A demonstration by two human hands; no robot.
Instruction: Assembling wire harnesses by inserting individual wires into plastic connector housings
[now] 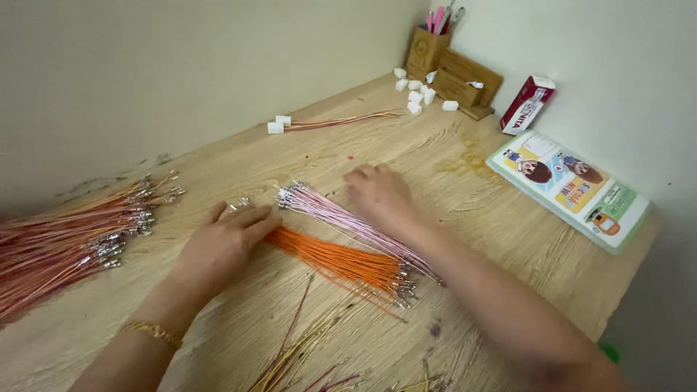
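The orange wires (341,263) lie in a flat bunch on the wooden table (508,239), right in the middle, between the two hands. The bunch runs at a slant from under the left hand down to the right, where its little metal tips stick out.

Far to the left is a big pile of red and brown wires (65,243), with shiny metal ends pointing to the middle of the table. It is well apart from both hands.

Next comes the left hand (225,243). It lies flat with the fingers out straight and close together. The fingertips press down on the top end of the orange wires. It is not squeezing anything; it only rests on them. There is a gold bracelet (152,332) on that wrist.

Just past the orange bunch lie the pink wires (348,218), touching it along one side. Their silver tips are close to the left fingertips.

The right hand (377,194) comes after. It sits palm down on the table, just beside the pink wires, with the fingers curled a little. I cannot tell if it holds anything under it.

Farther back are small white plugs (415,94) by a wooden pen holder (427,51). On the far right lie a red and white carton (528,105) and a colourful picture book (570,189).
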